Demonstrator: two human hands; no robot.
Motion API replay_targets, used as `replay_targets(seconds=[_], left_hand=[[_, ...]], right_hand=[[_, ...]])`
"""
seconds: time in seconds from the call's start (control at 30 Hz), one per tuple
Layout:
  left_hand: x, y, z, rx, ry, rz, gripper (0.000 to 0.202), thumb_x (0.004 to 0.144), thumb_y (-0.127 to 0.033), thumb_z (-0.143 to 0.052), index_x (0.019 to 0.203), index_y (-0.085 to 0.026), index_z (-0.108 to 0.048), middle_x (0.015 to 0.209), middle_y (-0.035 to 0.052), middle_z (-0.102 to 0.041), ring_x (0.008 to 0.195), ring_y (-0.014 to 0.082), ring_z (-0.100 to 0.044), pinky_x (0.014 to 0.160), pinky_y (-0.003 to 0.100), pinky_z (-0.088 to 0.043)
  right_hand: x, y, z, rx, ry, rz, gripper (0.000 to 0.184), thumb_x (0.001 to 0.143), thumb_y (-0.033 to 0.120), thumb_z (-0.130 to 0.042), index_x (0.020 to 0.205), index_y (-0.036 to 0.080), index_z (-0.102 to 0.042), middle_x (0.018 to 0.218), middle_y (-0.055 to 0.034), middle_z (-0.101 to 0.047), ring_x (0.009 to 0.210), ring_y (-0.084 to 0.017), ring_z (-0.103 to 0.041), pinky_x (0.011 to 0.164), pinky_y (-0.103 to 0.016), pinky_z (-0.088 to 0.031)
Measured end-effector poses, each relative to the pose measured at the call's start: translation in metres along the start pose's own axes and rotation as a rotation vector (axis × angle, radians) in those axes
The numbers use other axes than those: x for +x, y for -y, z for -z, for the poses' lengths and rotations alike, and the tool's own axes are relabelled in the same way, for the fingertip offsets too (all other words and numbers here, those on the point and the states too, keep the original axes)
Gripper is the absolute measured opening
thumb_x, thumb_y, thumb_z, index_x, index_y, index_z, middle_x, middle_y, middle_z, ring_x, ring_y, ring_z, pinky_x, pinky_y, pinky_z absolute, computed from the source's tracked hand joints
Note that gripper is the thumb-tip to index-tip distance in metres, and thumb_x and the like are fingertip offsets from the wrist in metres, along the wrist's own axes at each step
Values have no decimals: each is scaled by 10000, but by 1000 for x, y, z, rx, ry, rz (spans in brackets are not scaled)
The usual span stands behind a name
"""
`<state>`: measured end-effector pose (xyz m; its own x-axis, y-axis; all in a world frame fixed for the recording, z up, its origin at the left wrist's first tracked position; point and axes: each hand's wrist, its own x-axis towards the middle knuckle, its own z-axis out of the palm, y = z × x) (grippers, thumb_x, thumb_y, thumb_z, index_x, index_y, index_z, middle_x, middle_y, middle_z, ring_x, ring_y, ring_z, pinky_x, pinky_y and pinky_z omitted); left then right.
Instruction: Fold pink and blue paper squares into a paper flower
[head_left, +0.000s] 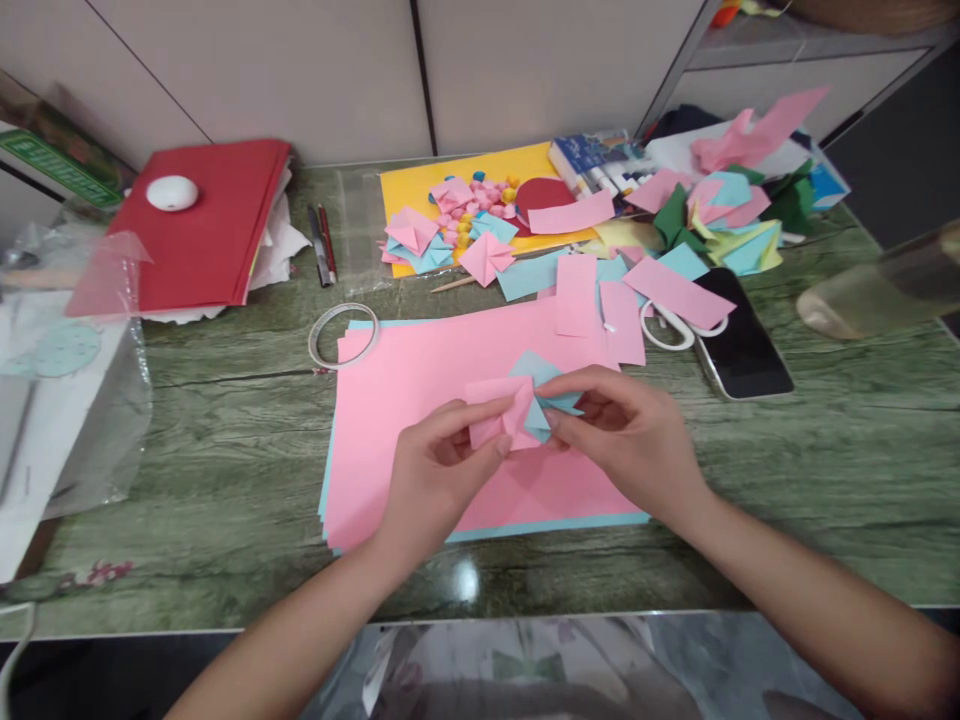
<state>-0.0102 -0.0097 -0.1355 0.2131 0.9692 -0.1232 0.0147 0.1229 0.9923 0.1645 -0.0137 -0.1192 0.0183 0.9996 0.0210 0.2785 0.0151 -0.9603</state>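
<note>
Both my hands hold a small folded paper piece (517, 408) made of pink and light blue paper, just above a stack of large pink sheets (420, 380) with blue sheets under them. My left hand (439, 470) pinches the pink folded part from the left with thumb and fingers closed. My right hand (626, 435) pinches the blue part from the right. The piece is partly hidden by my fingertips.
A roll of tape (343, 336) lies at the stack's top left. Scissors (671, 325) and a black phone (739, 345) lie to the right under pink strips. Finished folded pieces sit on a yellow sheet (420, 190). A red folder (202, 220) and pens (322, 245) lie at the left.
</note>
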Motion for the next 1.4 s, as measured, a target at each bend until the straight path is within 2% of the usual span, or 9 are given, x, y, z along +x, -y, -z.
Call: replay_targets(seconds=[0.33, 0.93, 1.13, 1.4], left_hand=[[0, -1, -1, 57, -24, -36, 261, 704, -207, -684, 964, -218, -707, 677, 9, -558, 637, 122, -426, 553, 245, -337], [1, -2, 0, 94, -25, -54, 255, 717, -196, -671, 969, -221, -702, 658, -4, -518, 624, 109, -403, 542, 238, -331], [1, -1, 1, 123, -23, -70, 266, 720, -193, -665, 983, -217, -696, 707, 12, -556, 664, 123, -439, 568, 247, -343], [2, -2, 2, 120, 1, -80, 275, 717, -163, -661, 983, -220, -696, 677, 3, -537, 643, 114, -427, 557, 239, -342]], right_hand=[[-4, -8, -2, -10, -25, -3, 155, 719, 205, -674, 782, 216, -533, 565, 47, -601, 491, -120, -618, 457, -216, -493], [-4, -4, -1, -24, -18, -77, 133, 698, 192, -673, 766, 213, -560, 558, 32, -612, 502, -128, -618, 472, -226, -480], [-4, -3, -1, -28, 4, -128, 133, 706, 200, -670, 780, 220, -561, 563, 33, -622, 515, -130, -628, 485, -223, -477], [-5, -3, 0, -9, 17, -111, 132, 712, 210, -671, 781, 232, -561, 566, 35, -624, 519, -131, -632, 488, -227, -481]])
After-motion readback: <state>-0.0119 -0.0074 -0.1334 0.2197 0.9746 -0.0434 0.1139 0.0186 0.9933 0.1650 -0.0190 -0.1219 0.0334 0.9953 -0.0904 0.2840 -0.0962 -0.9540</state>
